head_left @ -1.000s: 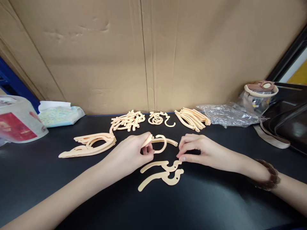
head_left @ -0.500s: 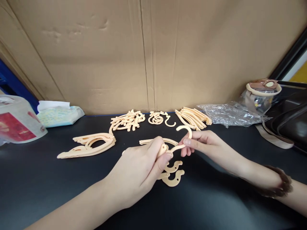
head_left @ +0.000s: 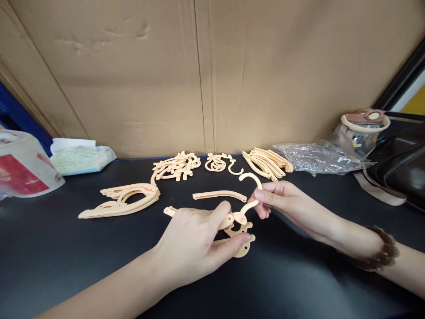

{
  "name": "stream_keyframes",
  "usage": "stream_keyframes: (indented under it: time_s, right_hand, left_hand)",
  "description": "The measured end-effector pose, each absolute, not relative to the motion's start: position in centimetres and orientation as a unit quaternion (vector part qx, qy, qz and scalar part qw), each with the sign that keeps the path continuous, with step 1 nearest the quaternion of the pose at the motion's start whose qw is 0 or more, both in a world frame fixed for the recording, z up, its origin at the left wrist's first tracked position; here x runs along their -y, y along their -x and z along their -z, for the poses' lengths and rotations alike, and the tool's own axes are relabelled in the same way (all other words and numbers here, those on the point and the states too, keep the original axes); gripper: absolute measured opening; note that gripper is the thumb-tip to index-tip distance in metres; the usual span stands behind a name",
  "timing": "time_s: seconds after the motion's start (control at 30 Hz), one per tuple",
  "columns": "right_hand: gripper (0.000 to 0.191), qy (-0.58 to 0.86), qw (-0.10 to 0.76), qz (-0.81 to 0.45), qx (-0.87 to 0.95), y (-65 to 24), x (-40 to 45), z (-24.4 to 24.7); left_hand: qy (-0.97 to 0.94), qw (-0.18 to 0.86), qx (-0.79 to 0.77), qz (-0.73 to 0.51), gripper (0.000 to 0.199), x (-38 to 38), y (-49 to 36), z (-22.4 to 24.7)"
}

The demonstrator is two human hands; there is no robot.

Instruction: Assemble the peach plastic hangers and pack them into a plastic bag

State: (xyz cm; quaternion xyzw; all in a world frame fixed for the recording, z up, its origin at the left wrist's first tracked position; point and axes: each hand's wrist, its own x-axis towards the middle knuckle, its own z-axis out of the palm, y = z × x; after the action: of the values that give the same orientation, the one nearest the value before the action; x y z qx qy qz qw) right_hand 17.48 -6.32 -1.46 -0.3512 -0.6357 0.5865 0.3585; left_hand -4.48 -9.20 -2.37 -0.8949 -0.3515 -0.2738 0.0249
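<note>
Pinched between the thumb and fingers of my right hand (head_left: 282,201) is a beige plastic hanger hook (head_left: 258,182), its round base facing me. My left hand (head_left: 191,246) curls around a beige hanger arm (head_left: 226,221), with its thumb held away from the fingers. The end of that arm sits right by the hook's base; whether they are joined I cannot tell. Under my left thumb lie curved beige connector pieces (head_left: 244,251) with small holes, partly covered by the hand. One loose hanger strip (head_left: 219,194) rests just beyond my hands.
Folded hangers (head_left: 139,204) lie stacked at the left. Along the back are a pile of small beige parts (head_left: 177,166), several hooks (head_left: 215,164) and a bundle of strips (head_left: 267,163). Plastic wrap (head_left: 318,157), a clear bottle (head_left: 361,137), a tissue pack (head_left: 81,158) and a tape roll (head_left: 29,166) flank them.
The hook has tilted, so its round base now shows. My left thumb has moved off that base, down and to the right, and more of the loose strip behind is visible.
</note>
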Motion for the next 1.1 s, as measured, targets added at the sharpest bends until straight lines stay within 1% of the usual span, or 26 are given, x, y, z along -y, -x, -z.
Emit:
stream_keyframes:
  time_s: [0.07,0.33,0.57,0.87,0.97,1.1]
  right_hand:
    - [0.035,0.357,0.353,-0.583,0.639,-17.4,6.4,1.5]
    - [0.039,0.383,0.351,-0.561,0.644,-17.0,6.8,1.8]
    - [0.035,0.385,0.343,-0.570,0.639,-16.7,7.0,2.1]
    - [0.037,0.401,0.357,-0.541,0.647,-16.5,7.1,2.0]
    - [0.037,0.407,0.364,-0.532,0.647,-16.4,7.0,1.9]
    - [0.038,0.426,0.380,-0.511,0.642,-16.4,7.0,2.0]
  left_hand:
    - [0.894,0.038,0.348,0.282,0.038,9.3,4.3,2.4]
    - [0.877,0.097,0.345,0.320,0.047,9.1,3.9,2.8]
    - [0.867,0.112,0.338,0.347,0.046,9.0,3.5,3.1]
    - [0.863,0.129,0.342,0.349,0.047,9.2,3.1,3.4]
    - [0.854,0.170,0.348,0.348,0.047,9.2,3.1,3.3]
    - [0.840,0.253,0.355,0.322,0.047,9.0,2.9,3.2]
